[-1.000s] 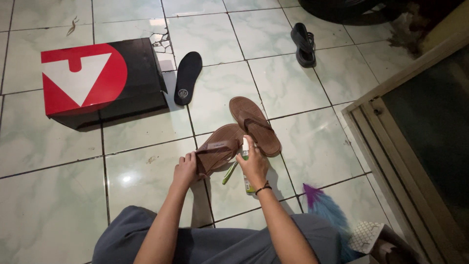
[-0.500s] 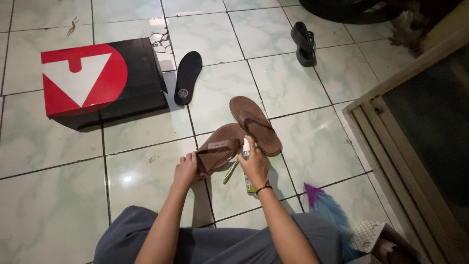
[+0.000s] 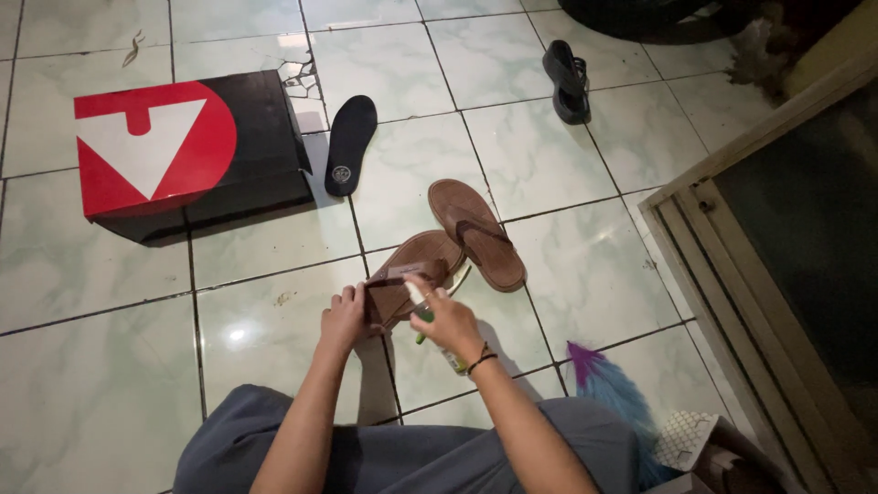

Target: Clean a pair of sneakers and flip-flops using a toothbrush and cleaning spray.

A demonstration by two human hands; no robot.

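Observation:
My left hand [image 3: 344,319] grips the heel end of a brown flip-flop sandal [image 3: 413,264] and tilts it up off the tiled floor. My right hand [image 3: 448,322] is closed around a small bottle [image 3: 419,303] with a white top and a green label. The bottle's top points at the sandal's heel end, close to my left hand. A second brown sandal [image 3: 476,232] lies flat on the tiles just beyond. A green stick-like tool [image 3: 423,329] lies on the floor under my right hand, mostly hidden.
A red, white and black shoe box [image 3: 187,151] sits at the left. A dark insole [image 3: 350,144] lies beside it, and a black sandal [image 3: 566,81] farther back. A metal door frame [image 3: 732,302] runs along the right. A purple-blue feather duster [image 3: 608,389] lies near my right knee.
My right hand has swung left with the bottle, tipping its top toward the sandal's heel end. My left hand keeps the sandal in nearly the same place.

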